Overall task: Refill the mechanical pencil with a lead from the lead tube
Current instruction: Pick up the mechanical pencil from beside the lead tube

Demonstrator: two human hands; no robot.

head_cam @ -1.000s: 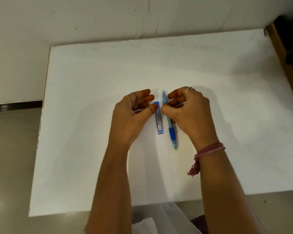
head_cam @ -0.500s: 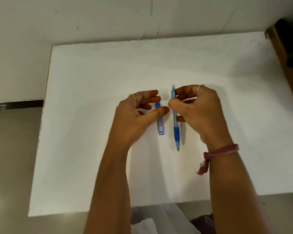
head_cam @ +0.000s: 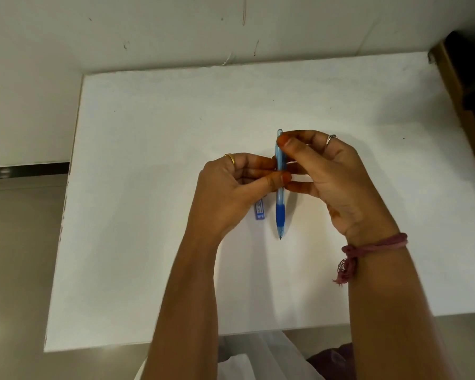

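A light blue mechanical pencil (head_cam: 280, 212) with a dark blue grip is held upright above the white table (head_cam: 137, 215), tip pointing toward me. My left hand (head_cam: 228, 193) pinches its barrel near the middle between thumb and fingers. My right hand (head_cam: 337, 176) grips the pencil's top end with thumb and forefinger at the cap. The small blue lead tube (head_cam: 259, 211) lies flat on the table just left of the pencil, its upper part hidden under my left hand.
The table's far edge meets a white wall (head_cam: 231, 28). A dark wooden piece of furniture (head_cam: 466, 86) stands at the right rear corner. The floor (head_cam: 17, 256) lies left of the table's edge. White cloth (head_cam: 258, 357) shows below the front edge.
My right hand has lifted the pencil off the table. My left hand left the lead tube and closed on the pencil's barrel. The right thumb moved up to the cap.
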